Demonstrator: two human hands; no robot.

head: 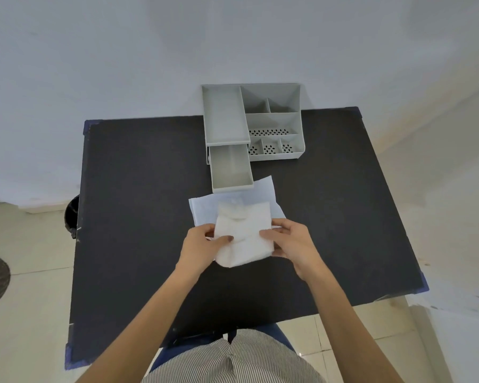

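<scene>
The big black flat desk (138,217) with blue tape on its corners is under everything. At its far edge stands a grey plastic box with many small bins (299,154). Its grey plastic drawer (230,167) is pulled out toward me, and I see nothing in it. The drawer's front end sits on a thin, pale, flat sheet of paper (263,192) that lies on the desk.

The soft white folded cloth (241,233) is between my two grips, over the near part of that sheet and just in front of the drawer. I cannot tell if its bottom fold touches the desk. My left grip (202,244) pinches the cloth's left edge with thumb and fingers. My right grip (291,244) pinches the right edge the same way.

I think I am making the cloth neat so it can go in the drawer. Here is what could go wrong. If one grip lets go too soon, the cloth flops and the folds fall open. The cloth looks about as wide as the drawer, so it may catch on the rim and bunch up. If I slide the cloth low, it could drag the thin sheet along or bump the drawer.
</scene>
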